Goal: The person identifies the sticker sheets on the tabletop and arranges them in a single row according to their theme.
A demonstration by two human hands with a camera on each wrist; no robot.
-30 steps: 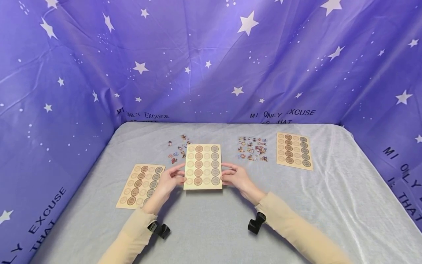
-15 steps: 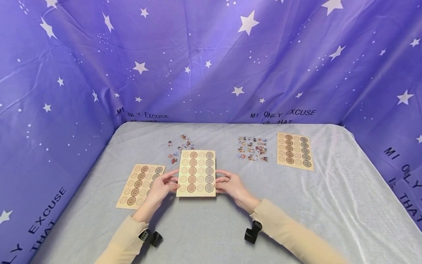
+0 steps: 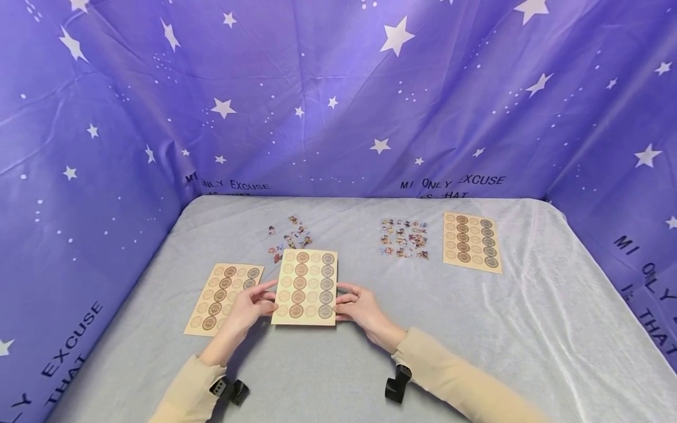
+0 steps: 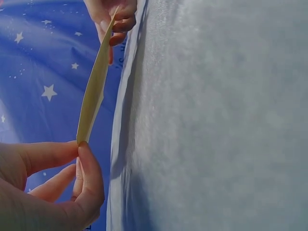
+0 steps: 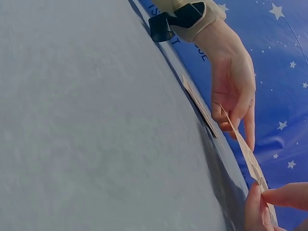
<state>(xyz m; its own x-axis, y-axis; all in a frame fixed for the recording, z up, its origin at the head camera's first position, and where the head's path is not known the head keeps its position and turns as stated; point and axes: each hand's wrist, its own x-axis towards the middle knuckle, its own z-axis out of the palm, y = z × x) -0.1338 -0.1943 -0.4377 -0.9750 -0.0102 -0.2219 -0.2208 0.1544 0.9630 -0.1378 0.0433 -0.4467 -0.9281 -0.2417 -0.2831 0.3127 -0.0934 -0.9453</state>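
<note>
A cream sheet of round stickers (image 3: 305, 288), with rows of pale, brown and grey circles, is held off the table in the middle of the head view. Its left edge is pinched between thumb and fingers of my left hand (image 3: 245, 308). My right hand (image 3: 365, 308) pinches the right edge. Seen nearly edge-on in the left wrist view, the sheet (image 4: 94, 91) bows slightly above the cloth. In the right wrist view, thumb and finger of my right hand (image 5: 284, 197) grip the near end.
A similar sticker sheet (image 3: 211, 302) lies at the left, partly behind my left hand. Another sheet (image 3: 472, 242) lies at the far right. Small colourful character stickers form a loose cluster (image 3: 298, 232) and neat rows (image 3: 404, 238) on the grey cloth (image 3: 433, 317). A purple star curtain (image 3: 338, 141) surrounds the table.
Both hands have carried the held sticker sheet toward the person and to the left. More of the loose character cluster behind it now shows. The other sheets have stayed put.
</note>
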